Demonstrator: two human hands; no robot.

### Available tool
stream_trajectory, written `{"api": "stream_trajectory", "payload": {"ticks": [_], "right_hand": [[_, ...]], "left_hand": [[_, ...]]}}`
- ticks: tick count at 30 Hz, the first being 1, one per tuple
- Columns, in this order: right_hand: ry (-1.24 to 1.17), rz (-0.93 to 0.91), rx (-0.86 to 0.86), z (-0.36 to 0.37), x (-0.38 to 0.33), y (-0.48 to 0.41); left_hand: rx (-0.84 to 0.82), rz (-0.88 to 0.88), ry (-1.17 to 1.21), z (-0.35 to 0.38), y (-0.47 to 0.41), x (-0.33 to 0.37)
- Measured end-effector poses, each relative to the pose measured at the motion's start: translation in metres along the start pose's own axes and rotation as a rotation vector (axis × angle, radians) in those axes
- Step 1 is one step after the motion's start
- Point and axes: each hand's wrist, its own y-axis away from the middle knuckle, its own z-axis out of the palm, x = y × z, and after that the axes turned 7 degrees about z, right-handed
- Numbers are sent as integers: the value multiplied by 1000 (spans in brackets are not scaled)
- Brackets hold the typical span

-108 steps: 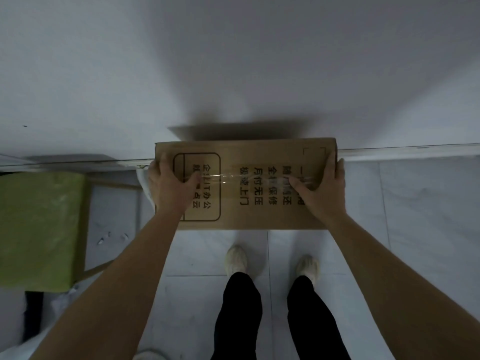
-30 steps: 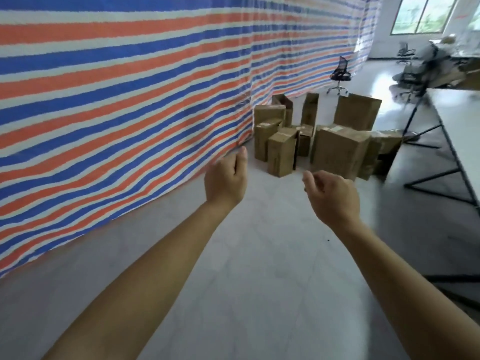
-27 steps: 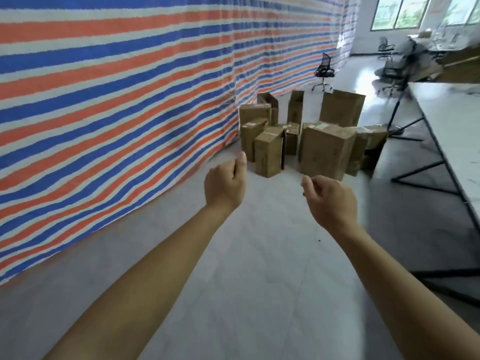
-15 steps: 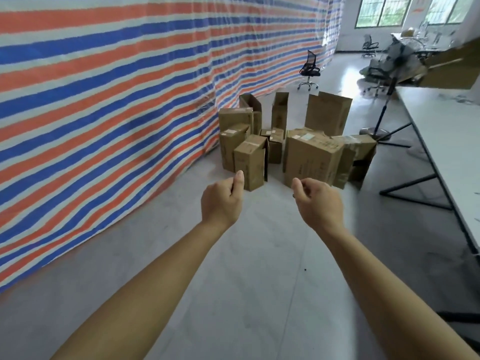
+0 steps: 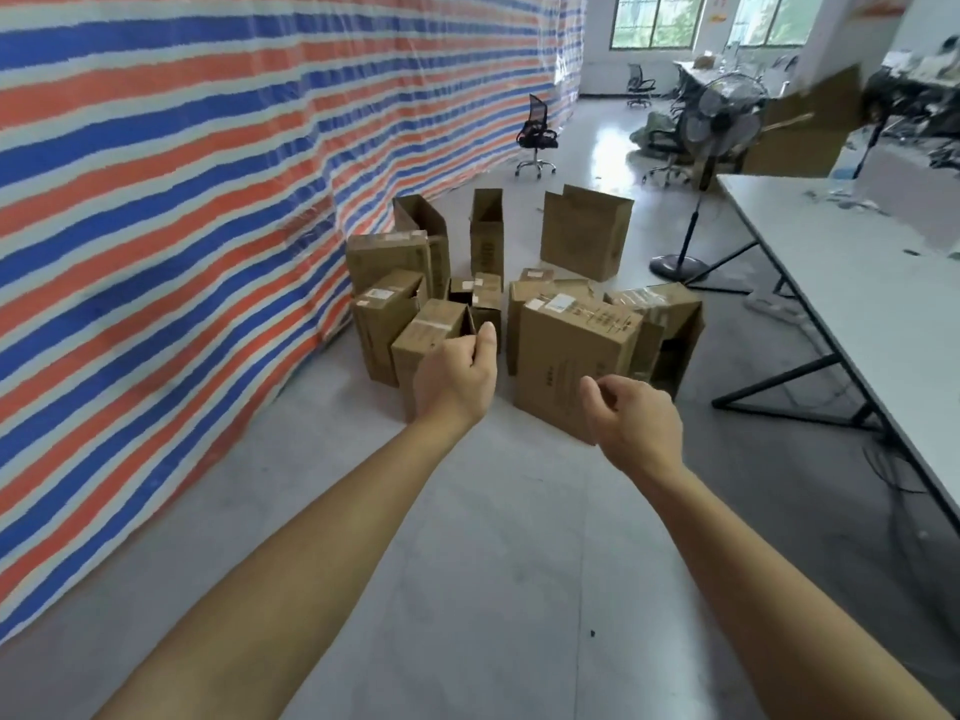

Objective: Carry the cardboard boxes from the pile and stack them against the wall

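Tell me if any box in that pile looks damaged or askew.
Yes. The box at the pile's right edge looks crumpled: its top sags and its side gapes open. At the back left, an open box stands tilted behind the others. The rest are jumbled but look intact.

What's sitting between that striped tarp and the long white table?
In the head view, the pile of cardboard boxes, with a standing fan nearer the table.
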Motion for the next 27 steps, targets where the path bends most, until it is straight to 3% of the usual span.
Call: {"api": "stream_trajectory", "payload": {"ticks": [4,11,18,27], "right_hand": [[5,101,79,3,38,-95],[-34,201,39,42,115,-301],[-29,232,-20,62,135,-456],[18,229,-170,155,156,-644]], "left_hand": [[-73,75,-34,78,-84,-4],[-128,-95,-55,243,-234,-29],[-120,-112,-101,313,-342,-56],[-166,-138,-137,417,-485,-150]]}}
